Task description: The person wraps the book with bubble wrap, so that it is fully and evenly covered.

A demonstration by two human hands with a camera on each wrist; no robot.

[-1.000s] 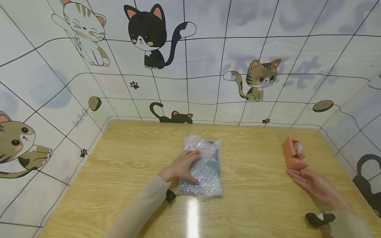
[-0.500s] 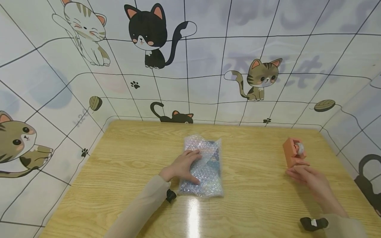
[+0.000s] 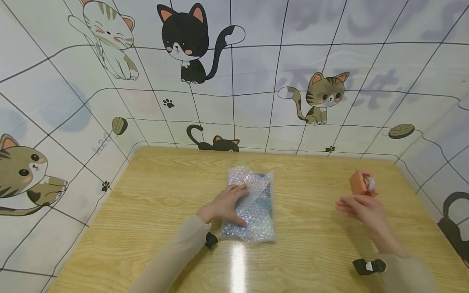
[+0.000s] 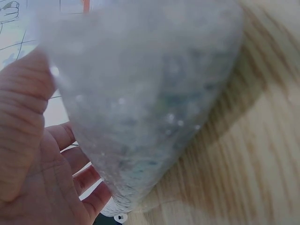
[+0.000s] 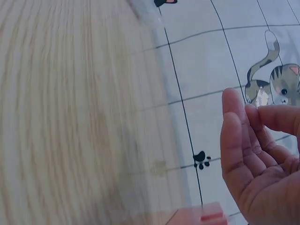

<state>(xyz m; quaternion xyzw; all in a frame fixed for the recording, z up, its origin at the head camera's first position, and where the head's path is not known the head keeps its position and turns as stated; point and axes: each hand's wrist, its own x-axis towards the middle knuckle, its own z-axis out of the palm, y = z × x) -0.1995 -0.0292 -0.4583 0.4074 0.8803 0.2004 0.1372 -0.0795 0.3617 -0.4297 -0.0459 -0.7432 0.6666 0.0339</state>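
Note:
A flat package in clear bubble wrap [image 3: 258,228], with something blue showing through, lies mid-table in the head view. My left hand [image 3: 224,205] rests on its left half, thumb and fingers spread; the bubble wrap [image 4: 154,93] fills much of the left wrist view. Over the table at the right, my right hand [image 3: 366,211] is just in front of an orange tape dispenser [image 3: 358,184] and partly hides it. In the right wrist view, thumb and forefinger pinch a small clear piece of tape [image 5: 262,97]; the other fingers extend beside it.
The wooden table [image 3: 165,183] meets a cloth backdrop [image 3: 253,110] printed with cats and grid lines at the back and sides. A dark wrist strap piece [image 3: 368,267] sits on the right sleeve.
My right hand has gone from below the dispenser, palm up, to a pinch at its front, then come up and left with the tape. My left hand and the package have stayed put.

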